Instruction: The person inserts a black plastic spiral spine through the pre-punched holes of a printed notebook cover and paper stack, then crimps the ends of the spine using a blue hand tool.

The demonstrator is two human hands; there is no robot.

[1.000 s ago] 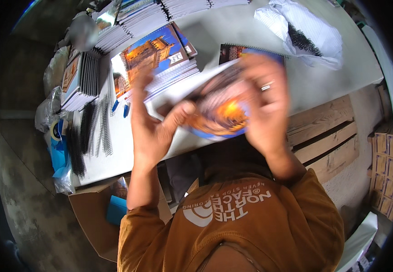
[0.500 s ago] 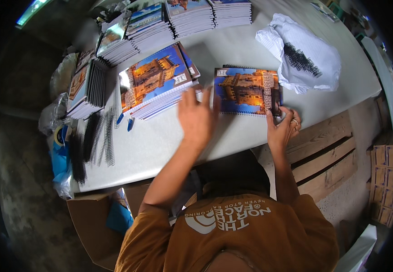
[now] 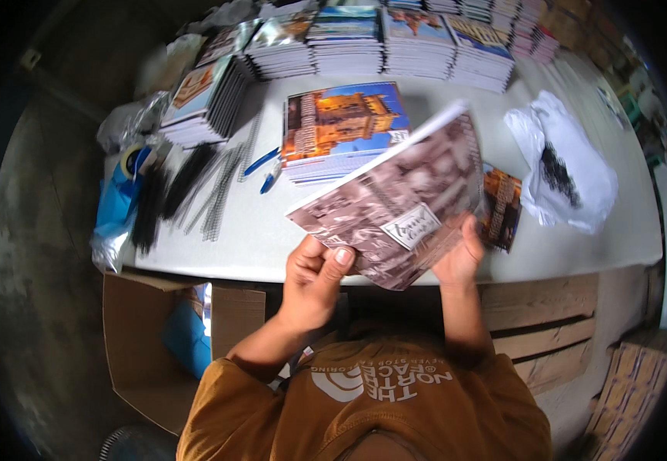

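Note:
Above the table's front edge I hold a notebook [image 3: 402, 203] tilted, its brownish photo cover facing up and its white page edges showing along the far left side. My left hand [image 3: 312, 283] pinches its near left corner, thumb on top. My right hand [image 3: 460, 257] grips its near right side, the fingers partly hidden beneath. Behind it lies a stack of notebooks [image 3: 337, 119] with a lit stone tower on the top cover. Another tower-covered notebook [image 3: 505, 203] lies to the right, partly covered by the held one.
Black binding coils [image 3: 195, 184] and two blue pen-like tools [image 3: 262, 162] lie at the left. A white plastic bag [image 3: 591, 177] with black coils on it is at the right. Stacks of notebooks [image 3: 345, 54] line the back. A cardboard box [image 3: 137, 338] stands below the table.
The brown-covered notebook is now lifted in both hands. My left hand has come from beside the stack, and my right from the right-hand notebook's corner. The view has shifted.

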